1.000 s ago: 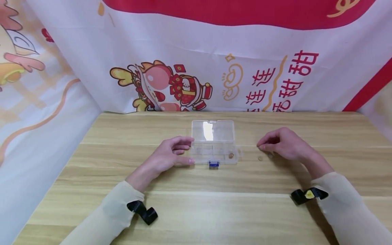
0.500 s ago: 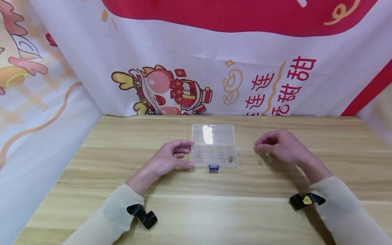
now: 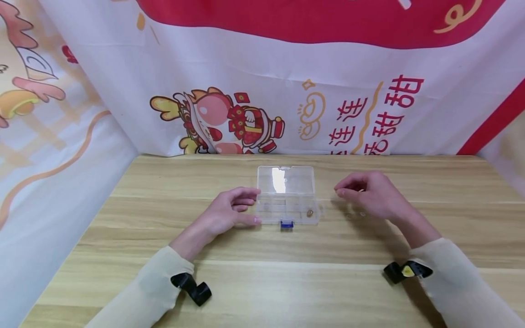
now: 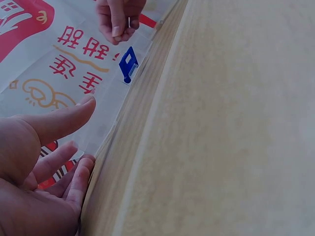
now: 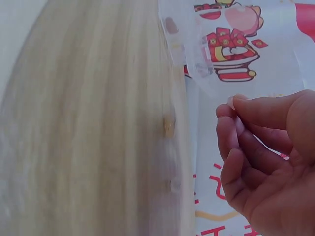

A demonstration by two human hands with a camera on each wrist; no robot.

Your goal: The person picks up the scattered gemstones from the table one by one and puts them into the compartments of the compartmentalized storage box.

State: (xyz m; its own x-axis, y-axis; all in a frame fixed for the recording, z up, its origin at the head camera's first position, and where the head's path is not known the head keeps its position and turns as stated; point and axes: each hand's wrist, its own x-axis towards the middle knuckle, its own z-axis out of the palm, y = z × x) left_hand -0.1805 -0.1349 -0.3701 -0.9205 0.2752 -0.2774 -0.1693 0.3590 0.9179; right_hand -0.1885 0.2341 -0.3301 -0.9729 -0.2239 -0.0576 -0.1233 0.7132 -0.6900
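A clear plastic compartment box [image 3: 268, 214] stands on the table with its lid raised and a blue latch [image 3: 286, 225] at the front. One small brown piece [image 3: 309, 213] lies in its front right compartment. My left hand [image 3: 229, 209] touches the box's left end, thumb at the front corner, fingers spread toward the back. Right of the box, my right hand [image 3: 371, 193] is held above the table. Between its thumb and index finger it pinches a small pale piece [image 5: 231, 102], mostly hidden by the fingertips.
Below the right hand lie a small brown piece [image 5: 169, 127] and a small whitish piece [image 5: 174, 186], both blurred. A wooden table [image 3: 262, 282] runs back to a printed cloth [image 3: 262, 64]. Black wrist cameras sit on both sleeves.
My right hand has moved left toward the box, pinching the small piece. My left hand stays at the box. The head view has tilted slightly.
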